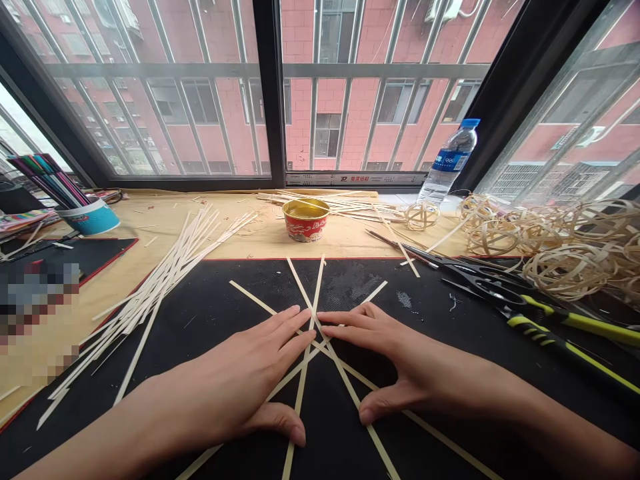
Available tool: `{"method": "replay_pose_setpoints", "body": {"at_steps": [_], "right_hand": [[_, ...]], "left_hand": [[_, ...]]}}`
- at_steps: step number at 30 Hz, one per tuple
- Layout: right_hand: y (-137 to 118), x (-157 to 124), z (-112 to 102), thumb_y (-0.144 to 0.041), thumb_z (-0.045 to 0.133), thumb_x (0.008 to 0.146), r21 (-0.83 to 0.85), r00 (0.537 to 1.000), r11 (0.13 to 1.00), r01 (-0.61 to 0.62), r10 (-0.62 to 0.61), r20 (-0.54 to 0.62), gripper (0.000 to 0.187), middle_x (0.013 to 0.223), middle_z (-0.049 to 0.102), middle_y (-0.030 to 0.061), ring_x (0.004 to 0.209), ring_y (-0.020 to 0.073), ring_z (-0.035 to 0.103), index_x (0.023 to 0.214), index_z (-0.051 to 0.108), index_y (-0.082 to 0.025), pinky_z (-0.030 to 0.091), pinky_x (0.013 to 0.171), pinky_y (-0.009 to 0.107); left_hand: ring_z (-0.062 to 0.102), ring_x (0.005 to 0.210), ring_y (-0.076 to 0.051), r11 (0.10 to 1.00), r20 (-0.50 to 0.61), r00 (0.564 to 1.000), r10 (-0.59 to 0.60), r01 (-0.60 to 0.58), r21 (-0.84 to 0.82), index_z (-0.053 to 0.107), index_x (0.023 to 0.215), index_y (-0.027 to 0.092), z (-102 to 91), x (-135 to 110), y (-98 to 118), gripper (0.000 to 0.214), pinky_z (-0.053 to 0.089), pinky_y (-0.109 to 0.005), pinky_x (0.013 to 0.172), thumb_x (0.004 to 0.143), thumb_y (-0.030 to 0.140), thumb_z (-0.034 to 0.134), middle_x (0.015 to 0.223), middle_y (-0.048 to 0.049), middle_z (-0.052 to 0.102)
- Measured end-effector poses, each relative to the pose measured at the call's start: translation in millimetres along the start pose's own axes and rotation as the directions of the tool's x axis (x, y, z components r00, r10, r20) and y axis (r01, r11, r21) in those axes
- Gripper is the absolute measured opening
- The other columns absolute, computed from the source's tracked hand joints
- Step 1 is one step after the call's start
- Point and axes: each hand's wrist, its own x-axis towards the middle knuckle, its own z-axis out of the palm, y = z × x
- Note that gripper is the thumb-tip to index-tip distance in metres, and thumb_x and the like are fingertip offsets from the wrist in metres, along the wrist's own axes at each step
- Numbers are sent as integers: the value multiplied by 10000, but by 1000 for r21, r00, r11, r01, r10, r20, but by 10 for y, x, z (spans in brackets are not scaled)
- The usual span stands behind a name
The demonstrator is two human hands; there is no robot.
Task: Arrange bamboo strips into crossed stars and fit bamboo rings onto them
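Several thin pale bamboo strips (313,293) lie crossed like a star on a black mat (435,313). My left hand (250,373) lies flat on the strips left of their crossing, fingers stretched out and pointing right. My right hand (385,347) lies flat opposite it, fingertips nearly meeting the left ones at the crossing, thumb spread toward me. Neither hand grips anything; both press the strips down.
A loose pile of strips (165,280) lies left. A red and gold bowl (306,219) stands behind the mat. Black shears with yellow-green handles (515,300) lie right, beside woven strip balls (565,267). A water bottle (449,161) and a cup of pens (90,215) stand by the window.
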Motion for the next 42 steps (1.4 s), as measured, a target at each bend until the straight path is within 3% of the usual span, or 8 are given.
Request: {"method": "replay_pose_setpoints", "body": {"at_steps": [6,17,28,31,34,37,40,42], "right_hand": [[19,17,15,-475,723,737,-21,1000,1000,13,-13,-7,817,1524,317,29,1240,240,357,1445,358,-298,293,1105,405],[48,41,47,-492,722,727,-74,1000,997,6,-6,-4,831,1529,306,36,1289,300,296,1448,354,-304,256,1115,491],[22,26,25,-526,718,720,-57,1000,998,20,-21,-15,815,1521,326,36,1312,292,315,1431,384,-308,215,1130,486],[46,14,7,-513,704,744,30,997,999,-21,24,-79,777,1504,355,54,1258,262,411,1424,399,-291,343,1065,424],[69,22,10,-474,685,776,112,986,992,-52,69,-154,673,1472,401,72,1080,220,547,1377,472,-258,494,864,332],[51,37,32,-389,646,820,162,955,986,-26,72,-288,405,1315,563,70,852,170,599,1190,639,-224,512,749,311],[7,42,34,-399,617,842,279,861,960,-18,157,-484,242,985,686,49,749,150,579,957,718,-210,484,674,280],[-6,48,13,-467,605,841,432,784,902,-1,269,-560,297,698,637,21,601,112,514,802,706,-191,424,541,231]], "left_hand": [[171,1426,-277,1000,-26,1000,12,-12,-15,179,1490,163,28,3,-28,914,278,-403,1130,806,627,570,1551,-125,143],[179,1418,-309,999,-10,999,36,-36,26,223,1478,125,-14,24,20,896,293,-418,1121,813,617,568,1535,-151,142],[219,1409,-310,996,-65,997,44,-49,-79,229,1480,171,23,-3,-23,910,334,-441,1101,782,618,606,1542,-153,206],[359,1360,-286,993,-173,985,17,-36,-111,220,1476,230,-1,-11,-36,879,393,-402,1065,783,564,646,1506,-133,337],[397,1335,-301,998,-325,944,-63,53,-40,281,1447,195,-15,21,-75,731,381,-439,1071,864,543,552,1473,-156,389],[314,1378,-312,992,-486,874,-9,68,105,270,1447,183,30,83,-144,692,280,-494,1125,895,522,514,1483,-162,369],[196,1415,-349,978,-600,794,99,33,205,195,1471,209,112,136,-184,846,209,-552,1135,820,584,585,1532,-177,253],[168,1418,-368,987,-682,728,71,45,151,164,1480,231,132,139,-153,857,244,-554,1120,821,578,588,1567,-168,127]]}}
